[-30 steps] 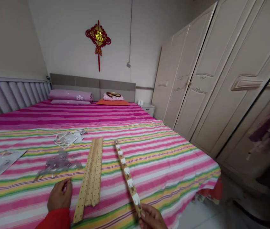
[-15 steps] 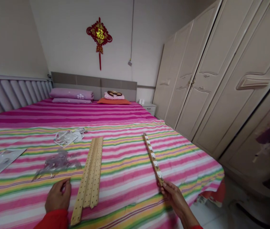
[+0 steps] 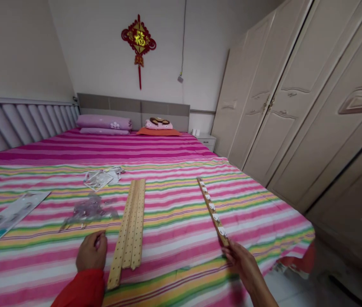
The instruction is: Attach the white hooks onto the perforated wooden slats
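Observation:
My right hand (image 3: pixel 242 261) grips the near end of a narrow wooden strip (image 3: pixel 213 213) between thumb and fingers. Several white round pieces, maybe hooks, sit in a row along that strip, which points away from me over the bed. On the left, my left hand (image 3: pixel 91 251) rests on the striped sheet with its fingers curled in, and nothing shows in it. Just to its right lie several pale wooden strips (image 3: pixel 132 226) with rows of small holes, side by side; the leftmost sticks out nearest me. Beyond the left hand is a crumpled clear plastic bag (image 3: pixel 89 209) with small parts.
A flat clear package (image 3: pixel 11 217) lies at the far left, and more opened packaging (image 3: pixel 102 178) farther back. Folded bedding (image 3: pixel 104 123) and a pillow (image 3: pixel 158 123) sit by the headboard. A wardrobe (image 3: pixel 283 106) stands to the right, past the bed's edge.
The view has shifted slightly, so the bed things appear farther right. My right hand still holds the strip with the white pieces; my left hand stays curled on the sheet.

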Demonstrator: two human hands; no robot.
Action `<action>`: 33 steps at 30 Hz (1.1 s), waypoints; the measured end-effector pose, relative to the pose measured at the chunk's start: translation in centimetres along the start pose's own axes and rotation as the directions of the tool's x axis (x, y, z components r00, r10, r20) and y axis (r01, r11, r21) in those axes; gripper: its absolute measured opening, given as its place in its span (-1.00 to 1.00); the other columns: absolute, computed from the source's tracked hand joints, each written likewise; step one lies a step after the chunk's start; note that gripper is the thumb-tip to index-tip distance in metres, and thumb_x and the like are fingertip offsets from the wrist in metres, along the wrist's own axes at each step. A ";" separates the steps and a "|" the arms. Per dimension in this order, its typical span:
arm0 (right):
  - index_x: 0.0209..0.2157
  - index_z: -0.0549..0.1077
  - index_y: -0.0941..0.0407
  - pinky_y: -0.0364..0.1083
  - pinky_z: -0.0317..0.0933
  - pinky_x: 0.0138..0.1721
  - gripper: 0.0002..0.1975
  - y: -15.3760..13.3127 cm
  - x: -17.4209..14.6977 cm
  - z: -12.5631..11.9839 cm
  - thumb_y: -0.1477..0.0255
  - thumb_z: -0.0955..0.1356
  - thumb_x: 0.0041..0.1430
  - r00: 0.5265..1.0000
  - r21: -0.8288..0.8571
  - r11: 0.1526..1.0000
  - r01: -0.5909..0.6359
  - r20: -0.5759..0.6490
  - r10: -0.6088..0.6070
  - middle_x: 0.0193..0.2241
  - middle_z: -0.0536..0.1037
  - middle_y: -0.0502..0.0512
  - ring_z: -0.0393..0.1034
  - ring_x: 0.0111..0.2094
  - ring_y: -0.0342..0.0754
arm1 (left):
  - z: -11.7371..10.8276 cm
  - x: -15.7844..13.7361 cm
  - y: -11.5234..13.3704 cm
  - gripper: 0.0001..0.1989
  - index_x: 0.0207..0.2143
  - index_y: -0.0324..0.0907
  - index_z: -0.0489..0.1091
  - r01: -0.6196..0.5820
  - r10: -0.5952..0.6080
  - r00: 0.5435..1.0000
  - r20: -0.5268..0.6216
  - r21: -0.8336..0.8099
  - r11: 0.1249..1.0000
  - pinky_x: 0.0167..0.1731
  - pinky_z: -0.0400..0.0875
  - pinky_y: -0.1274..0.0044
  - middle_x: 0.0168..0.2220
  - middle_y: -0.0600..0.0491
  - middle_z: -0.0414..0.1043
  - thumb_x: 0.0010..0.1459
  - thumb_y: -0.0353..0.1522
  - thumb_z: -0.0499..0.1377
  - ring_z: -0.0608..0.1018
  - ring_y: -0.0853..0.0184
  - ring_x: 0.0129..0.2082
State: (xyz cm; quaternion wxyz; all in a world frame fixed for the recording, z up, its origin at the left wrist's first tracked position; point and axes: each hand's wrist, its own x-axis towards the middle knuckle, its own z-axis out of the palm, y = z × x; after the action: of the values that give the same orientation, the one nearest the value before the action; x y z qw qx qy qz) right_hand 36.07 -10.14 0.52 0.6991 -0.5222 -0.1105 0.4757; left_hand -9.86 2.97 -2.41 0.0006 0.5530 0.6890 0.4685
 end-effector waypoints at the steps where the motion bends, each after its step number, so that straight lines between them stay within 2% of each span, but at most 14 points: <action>1: -0.51 0.53 0.20 -0.27 0.31 -0.59 -0.64 0.7 -0.4 0.1 0.37 0.60 -0.44 0.999 0.025 0.999 0.022 -0.050 -0.021 -0.63 0.54 0.01 0.41 -0.60 -0.18 | 0.0 0.0 0.0 -0.75 -0.34 -0.16 0.43 -0.005 0.005 1.000 0.003 0.001 1.000 -0.39 0.34 0.50 -0.36 0.01 0.45 0.03 -0.24 0.03 0.46 0.31 -0.42; 3: -0.61 0.45 0.18 -0.29 0.18 -0.72 -0.65 2.7 -1.6 0.8 0.31 0.59 -0.43 0.993 0.055 0.997 0.054 -0.106 -0.048 -0.74 0.43 -0.09 0.26 -0.73 -0.25 | -0.1 0.0 0.1 -0.75 -0.34 -0.16 0.42 -0.023 0.023 1.000 -0.015 0.003 1.000 -0.37 0.34 0.50 -0.37 0.00 0.46 0.04 -0.25 0.02 0.46 0.30 -0.41; 4: -0.62 0.43 0.17 -0.28 0.16 -0.74 -0.64 3.9 -2.4 1.5 0.29 0.58 -0.39 0.997 0.041 0.998 0.043 -0.069 -0.040 -0.73 0.43 -0.09 0.25 -0.73 -0.25 | -0.2 0.0 0.2 -0.76 -0.35 -0.16 0.42 -0.035 0.035 0.999 -0.024 0.000 0.999 -0.35 0.34 0.50 -0.37 0.00 0.46 0.04 -0.26 0.02 0.47 0.30 -0.39; 7: -0.56 0.46 0.20 -0.28 0.07 -0.78 -0.59 7.8 -5.4 5.0 0.21 0.57 -0.38 0.980 -0.069 0.995 -0.078 0.178 0.089 -0.72 0.45 -0.05 0.22 -0.76 -0.26 | -0.4 -0.2 0.6 -0.77 -0.36 -0.16 0.41 -0.069 0.069 0.997 -0.023 -0.019 0.997 -0.29 0.35 0.48 -0.37 -0.01 0.46 0.05 -0.28 0.01 0.48 0.28 -0.35; 8: -0.52 0.48 0.21 -0.28 0.05 -0.78 -0.56 9.0 -6.4 6.4 0.16 0.56 -0.35 0.958 -0.106 0.990 -0.095 0.262 0.120 -0.69 0.47 -0.02 0.23 -0.77 -0.25 | -0.4 -0.2 0.8 -0.77 -0.36 -0.17 0.41 -0.071 0.070 0.997 -0.021 -0.023 0.997 -0.28 0.35 0.48 -0.38 -0.01 0.46 0.05 -0.28 0.01 0.48 0.28 -0.35; 11: -0.51 0.49 0.23 -0.28 0.06 -0.79 -0.53 11.8 -8.8 10.9 0.09 0.52 -0.25 0.846 -0.256 0.951 -0.172 0.456 0.276 -0.64 0.52 0.06 0.32 -0.75 -0.21 | -0.4 -0.3 0.9 -0.78 -0.37 -0.16 0.41 -0.055 0.054 0.998 -0.036 -0.027 0.998 -0.29 0.36 0.47 -0.37 -0.01 0.46 0.05 -0.27 0.02 0.48 0.27 -0.36; 14: -0.50 0.45 0.23 -0.26 0.15 -0.77 -0.53 13.7 -10.0 14.6 0.08 0.50 -0.21 0.738 -0.325 0.907 -0.268 0.536 0.411 -0.60 0.55 0.08 0.38 -0.74 -0.15 | -0.3 -0.2 0.5 -0.80 -0.38 -0.15 0.41 -0.061 0.059 0.998 -0.038 -0.051 0.997 -0.28 0.36 0.47 -0.37 0.00 0.47 0.04 -0.28 0.03 0.49 0.28 -0.36; 16: -0.47 0.42 0.22 -0.24 0.19 -0.75 -0.52 14.7 -10.2 16.3 0.08 0.50 -0.20 0.719 -0.295 0.904 -0.308 0.551 0.424 -0.55 0.57 0.09 0.40 -0.73 -0.15 | -0.2 -0.2 0.2 -0.81 -0.38 -0.15 0.41 -0.076 0.075 0.997 -0.016 -0.060 0.995 -0.29 0.37 0.48 -0.38 0.00 0.48 0.03 -0.29 0.04 0.49 0.28 -0.36; 21: -0.52 0.36 0.21 -0.24 0.15 -0.77 -0.52 16.5 -9.7 18.3 0.09 0.51 -0.22 0.744 -0.268 0.911 -0.314 0.527 0.411 -0.61 0.56 0.14 0.36 -0.76 -0.16 | -0.1 -0.3 0.0 -0.81 -0.37 -0.16 0.40 -0.131 0.129 0.991 -0.034 -0.059 0.990 -0.27 0.37 0.47 -0.37 -0.01 0.47 0.07 -0.31 0.02 0.49 0.27 -0.34; 25: -0.58 0.36 0.21 -0.29 -0.01 -0.81 -0.53 16.5 -9.4 18.7 0.11 0.53 -0.27 0.761 -0.245 0.931 -0.269 0.538 0.362 -0.67 0.53 0.10 0.24 -0.80 -0.24 | 0.0 -0.5 0.2 -0.83 -0.38 -0.16 0.39 -0.151 0.148 0.987 -0.067 -0.054 0.987 -0.28 0.37 0.48 -0.39 0.00 0.46 0.07 -0.33 0.03 0.49 0.29 -0.37; 30: -0.59 0.40 0.21 -0.31 -0.11 -0.80 -0.55 15.2 -9.7 17.5 0.11 0.53 -0.27 0.798 -0.226 0.946 -0.232 0.511 0.318 -0.69 0.51 0.06 0.15 -0.80 -0.31 | -0.2 -0.7 0.7 -0.85 -0.40 -0.15 0.38 -0.161 0.155 0.985 -0.080 -0.073 0.984 -0.27 0.39 0.45 -0.41 0.00 0.45 0.08 -0.35 0.02 0.49 0.28 -0.36; 33: -0.57 0.43 0.21 -0.30 -0.13 -0.81 -0.53 14.7 -9.6 15.6 0.09 0.53 -0.29 0.789 -0.255 0.939 -0.229 0.517 0.333 -0.69 0.51 0.06 0.13 -0.82 -0.31 | -0.4 -0.7 0.9 -0.84 -0.40 -0.16 0.38 -0.164 0.158 0.984 -0.086 -0.073 0.984 -0.27 0.39 0.46 -0.41 0.00 0.45 0.09 -0.35 0.02 0.49 0.28 -0.36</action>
State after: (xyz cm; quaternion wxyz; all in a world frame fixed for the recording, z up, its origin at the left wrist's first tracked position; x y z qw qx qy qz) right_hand 12.81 -7.86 -1.71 0.5086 -0.4335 -0.2704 0.6931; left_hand -9.09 2.14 -2.00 -0.0430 0.5871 0.6224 0.5158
